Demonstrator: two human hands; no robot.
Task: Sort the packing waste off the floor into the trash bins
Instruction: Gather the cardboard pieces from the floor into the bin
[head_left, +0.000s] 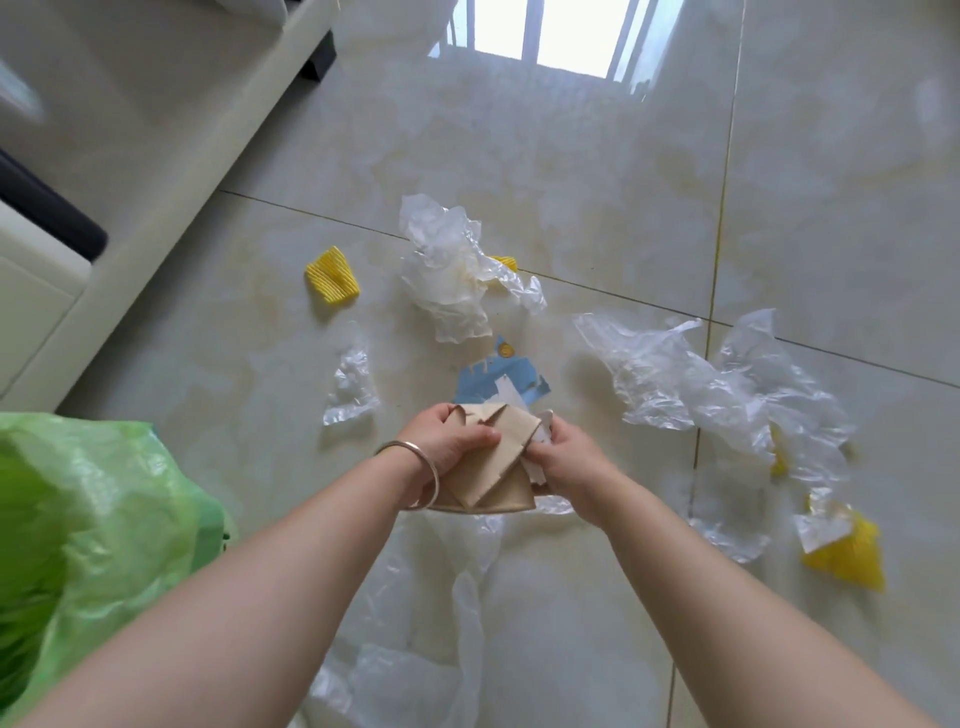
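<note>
My left hand (447, 439) and my right hand (566, 462) both grip a folded piece of brown cardboard (498, 467) above the floor, with white paper scraps pinched against it by the right hand. A torn blue paper piece (501, 376) lies on the tiles just beyond my hands. Crumpled clear plastic film (452, 270) sits further ahead, and more clear plastic film (727, 384) spreads out to the right. A small clear plastic bag (353, 387) lies left of the blue paper. A green bin bag (88, 530) is at my lower left.
Yellow foam pieces lie at the left (332, 275) and at the lower right (847, 553). A flat clear plastic sheet (415, 623) covers the floor under my arms. A white sofa (130, 130) runs along the left. Glossy tiles reflect a window at the top.
</note>
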